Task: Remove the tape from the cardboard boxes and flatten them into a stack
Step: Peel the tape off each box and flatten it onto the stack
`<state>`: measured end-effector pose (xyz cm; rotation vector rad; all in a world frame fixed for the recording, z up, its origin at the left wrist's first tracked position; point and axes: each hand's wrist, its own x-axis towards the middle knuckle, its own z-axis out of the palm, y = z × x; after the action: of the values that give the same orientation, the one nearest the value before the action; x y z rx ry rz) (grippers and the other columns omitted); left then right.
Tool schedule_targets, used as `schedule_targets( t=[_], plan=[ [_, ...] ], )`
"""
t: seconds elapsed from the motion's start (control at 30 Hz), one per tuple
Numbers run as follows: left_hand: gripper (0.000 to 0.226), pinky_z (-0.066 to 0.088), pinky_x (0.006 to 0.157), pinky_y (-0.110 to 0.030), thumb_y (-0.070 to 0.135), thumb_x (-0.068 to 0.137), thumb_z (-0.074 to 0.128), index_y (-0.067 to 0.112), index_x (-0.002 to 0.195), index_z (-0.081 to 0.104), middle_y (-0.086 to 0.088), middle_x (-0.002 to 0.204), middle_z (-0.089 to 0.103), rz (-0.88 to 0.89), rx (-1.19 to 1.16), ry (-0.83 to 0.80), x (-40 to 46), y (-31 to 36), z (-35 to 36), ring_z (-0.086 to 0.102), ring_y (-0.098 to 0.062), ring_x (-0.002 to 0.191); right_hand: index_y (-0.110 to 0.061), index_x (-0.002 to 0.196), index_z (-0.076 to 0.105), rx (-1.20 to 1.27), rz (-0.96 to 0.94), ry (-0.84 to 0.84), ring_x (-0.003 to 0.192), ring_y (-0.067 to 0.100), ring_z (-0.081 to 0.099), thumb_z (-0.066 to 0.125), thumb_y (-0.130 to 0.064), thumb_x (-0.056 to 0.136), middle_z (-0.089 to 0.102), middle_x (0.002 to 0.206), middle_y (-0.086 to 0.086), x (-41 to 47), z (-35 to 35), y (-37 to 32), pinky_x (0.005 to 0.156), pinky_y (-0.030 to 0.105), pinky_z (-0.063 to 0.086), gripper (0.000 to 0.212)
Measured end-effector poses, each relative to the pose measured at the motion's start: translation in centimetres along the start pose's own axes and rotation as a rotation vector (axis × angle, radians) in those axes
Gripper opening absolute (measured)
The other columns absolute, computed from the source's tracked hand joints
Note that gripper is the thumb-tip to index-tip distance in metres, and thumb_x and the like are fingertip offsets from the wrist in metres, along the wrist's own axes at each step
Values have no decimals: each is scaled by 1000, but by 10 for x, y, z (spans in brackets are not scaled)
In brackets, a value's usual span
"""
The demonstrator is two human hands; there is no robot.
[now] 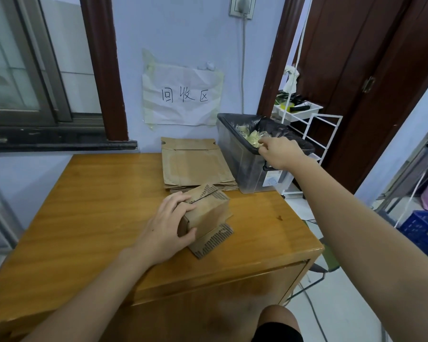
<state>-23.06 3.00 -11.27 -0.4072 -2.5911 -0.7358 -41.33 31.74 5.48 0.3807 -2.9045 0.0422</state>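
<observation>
Left hand on the box, right hand over the bin.

I see the wooden table (pixel 89 218) carrying everything. At its far right corner stands a clear bin (pixel 242 159) lined with a black bag, with crumpled tape (pixel 251 138) inside. Beside it, against the far edge, lies a stack of flattened boxes (pixel 195 164). Nearer the middle sits a small cardboard box (pixel 208 213), still standing, one flap spread flat on the table under it. My left hand (pixel 168 228) grips the box's near end, fingers over the top, thumb on the side. My right hand (pixel 278 153) reaches over the bin's rim with fingers curled; I cannot tell whether it holds tape.
</observation>
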Motion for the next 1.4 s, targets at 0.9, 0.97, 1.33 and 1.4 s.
schedule_targets(
  t=[0.9,0.97,1.33,1.4],
  plan=[
    [72,5,127,-39,49,95,66,26,158,40,4,170,25,227,552,-225,-38,23,-87,8,-14,159,-22,164,1,623,-434,-268,146,17,37,77,-44,88,30,166,-1,-162,79,-169,117,28,34,110],
    [75,8,128,-39,50,95,67,27,159,37,5,168,30,274,604,-223,-40,19,-95,14,-14,158,-22,164,0,620,-432,-259,147,16,36,76,-47,88,27,167,-1,-163,80,-168,117,28,34,111],
    [95,-10,123,-28,81,96,34,25,167,4,6,173,0,-25,545,-220,-71,-14,-103,-2,-6,158,-31,164,6,750,-395,-266,139,12,44,80,-43,85,35,162,-3,-164,89,-170,115,32,42,108],
    [106,-7,125,-29,88,91,30,22,166,-5,8,170,-13,-118,431,-204,-63,-6,-92,-9,-4,156,-29,164,9,741,-423,-245,145,12,37,80,-42,85,30,165,-3,-164,90,-170,119,32,37,107]
  ],
)
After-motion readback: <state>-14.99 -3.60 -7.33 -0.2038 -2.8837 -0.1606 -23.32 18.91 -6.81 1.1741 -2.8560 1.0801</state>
